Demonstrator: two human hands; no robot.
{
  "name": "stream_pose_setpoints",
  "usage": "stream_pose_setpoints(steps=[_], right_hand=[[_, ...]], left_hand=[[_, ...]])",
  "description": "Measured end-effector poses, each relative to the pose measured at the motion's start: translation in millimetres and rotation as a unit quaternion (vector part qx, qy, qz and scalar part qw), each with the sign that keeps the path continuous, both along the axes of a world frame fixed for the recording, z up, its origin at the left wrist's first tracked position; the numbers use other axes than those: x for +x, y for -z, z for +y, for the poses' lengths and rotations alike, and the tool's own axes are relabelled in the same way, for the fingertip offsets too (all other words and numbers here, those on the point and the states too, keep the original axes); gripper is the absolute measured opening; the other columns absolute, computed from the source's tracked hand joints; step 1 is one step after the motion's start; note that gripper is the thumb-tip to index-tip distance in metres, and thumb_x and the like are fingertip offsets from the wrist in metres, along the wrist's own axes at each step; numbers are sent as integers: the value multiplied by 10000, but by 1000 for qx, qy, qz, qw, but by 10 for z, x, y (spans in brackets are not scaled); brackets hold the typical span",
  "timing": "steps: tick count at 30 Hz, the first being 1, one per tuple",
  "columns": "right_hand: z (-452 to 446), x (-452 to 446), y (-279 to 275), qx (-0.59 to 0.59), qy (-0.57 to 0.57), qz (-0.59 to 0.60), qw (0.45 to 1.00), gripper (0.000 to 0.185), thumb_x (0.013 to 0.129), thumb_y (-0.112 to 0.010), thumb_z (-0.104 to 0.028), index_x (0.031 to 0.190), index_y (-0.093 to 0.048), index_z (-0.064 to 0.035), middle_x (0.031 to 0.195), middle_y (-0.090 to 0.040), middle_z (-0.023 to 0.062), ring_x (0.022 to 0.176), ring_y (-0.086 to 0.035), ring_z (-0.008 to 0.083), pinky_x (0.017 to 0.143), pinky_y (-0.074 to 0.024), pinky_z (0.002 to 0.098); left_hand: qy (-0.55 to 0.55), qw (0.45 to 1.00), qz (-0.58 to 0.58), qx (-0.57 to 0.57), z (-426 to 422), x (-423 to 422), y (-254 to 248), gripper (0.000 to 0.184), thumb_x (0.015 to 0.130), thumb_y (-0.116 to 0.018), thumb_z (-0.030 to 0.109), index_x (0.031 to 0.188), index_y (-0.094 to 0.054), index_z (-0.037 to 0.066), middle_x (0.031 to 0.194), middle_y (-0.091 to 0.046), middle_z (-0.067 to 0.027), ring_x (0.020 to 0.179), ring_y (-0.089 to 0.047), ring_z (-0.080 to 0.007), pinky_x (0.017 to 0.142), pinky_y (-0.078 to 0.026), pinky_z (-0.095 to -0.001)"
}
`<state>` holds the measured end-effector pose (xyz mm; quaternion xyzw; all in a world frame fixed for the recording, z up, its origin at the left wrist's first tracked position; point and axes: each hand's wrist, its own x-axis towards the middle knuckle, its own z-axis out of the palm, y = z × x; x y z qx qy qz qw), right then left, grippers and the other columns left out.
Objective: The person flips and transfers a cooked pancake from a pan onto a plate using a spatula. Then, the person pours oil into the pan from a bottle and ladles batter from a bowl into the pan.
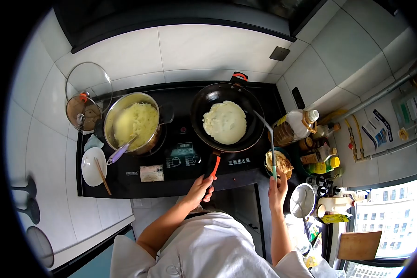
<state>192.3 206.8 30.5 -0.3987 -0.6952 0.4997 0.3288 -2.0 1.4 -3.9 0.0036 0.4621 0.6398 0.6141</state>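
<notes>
My left hand [199, 191] is closed around the red and black handle of a dark wok [203, 103] on the right side of the cooktop. A pale, roughly round pancake [224, 122] lies flat in it, its top still whitish. My right hand [278, 187] grips a long spatula [271, 139] by its green lower end. The grey shaft reaches up to the wok's right rim, and its tip is hard to make out against the dark metal. Close above that hand, browned flatbreads [282, 161] sit in a bowl, partly behind the shaft.
A steel pot [150, 99] of yellowish shreds holds a purple-handled utensil [119, 152]. Left of it are a white dish [91, 177] with chopsticks [103, 176] and a glass lid [89, 83]. An oil bottle [294, 125], several condiments and a small saucepan [302, 199] crowd the right.
</notes>
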Motion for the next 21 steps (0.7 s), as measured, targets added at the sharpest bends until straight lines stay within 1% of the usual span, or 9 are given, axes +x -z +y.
stream_pose_setpoints(steps=[4,5,9,12,14,16,18,19,21], right_hand=[[-114,42,-35,-30,-1,23,999,365,938,-553,-188,1263,-477,-43,579,-376,-70,428,-306,4,377,-226,169],[-218,-4,-184,-75,36,34,996,316,913,-538,-66,1222,-517,-3,632,-349,-93,565,-278,8,501,-211,195],[-254,40,-159,-87,40,35,995,326,916,-537,-59,1237,-513,-5,656,-381,-83,586,-290,8,524,-231,182],[-277,48,-166,-66,35,29,997,325,922,-533,-62,1242,-515,-8,658,-390,-83,586,-292,10,527,-238,177],[-322,16,-284,-114,36,56,991,324,925,-526,-53,1245,-508,-14,661,-399,-81,562,-296,9,502,-231,180],[-281,72,-186,-104,36,58,992,326,925,-525,-51,1249,-505,-19,659,-392,-82,552,-296,6,491,-228,185],[-219,117,-79,-78,23,41,996,341,934,-536,-117,1264,-494,-40,614,-387,-75,486,-308,6,428,-241,173],[-222,155,-49,-68,15,30,997,351,939,-542,-149,1272,-489,-51,592,-385,-72,453,-314,6,396,-247,167],[-277,201,-57,-69,7,16,997,347,938,-541,-148,1268,-494,-50,589,-386,-69,453,-317,7,401,-250,166]], left_hand=[[0,999,39,-18,-24,-161,-6,312,961,-494,390,1067,-491,97,634,-405,25,429,-323,-54,388,-259,-202],[-4,999,44,-10,-37,-141,-25,320,956,-504,394,1041,-462,88,635,-397,29,426,-312,-39,378,-240,-194],[-3,1000,24,-18,-13,14,-104,311,949,-520,393,1019,-449,98,628,-381,33,427,-304,-39,381,-243,-195],[-8,998,60,-9,105,-183,-5,315,952,-502,416,1034,-462,116,612,-388,35,418,-299,-46,380,-237,-209],[-23,999,39,-21,149,-14,-52,307,949,-507,418,996,-453,120,598,-378,35,413,-288,-49,374,-236,-209],[-18,998,41,-36,91,135,-98,297,952,-503,412,995,-452,123,595,-377,33,406,-282,-49,369,-231,-208],[-20,998,50,-46,103,39,-59,284,960,-489,401,994,-451,121,598,-378,33,405,-285,-47,370,-233,-205],[-17,998,57,-25,170,-33,-31,285,961,-489,401,995,-450,121,600,-379,34,408,-291,-46,375,-237,-203],[-22,998,57,2,268,-82,5,289,958,-492,407,997,-447,124,605,-381,37,417,-306,-42,387,-249,-201]])
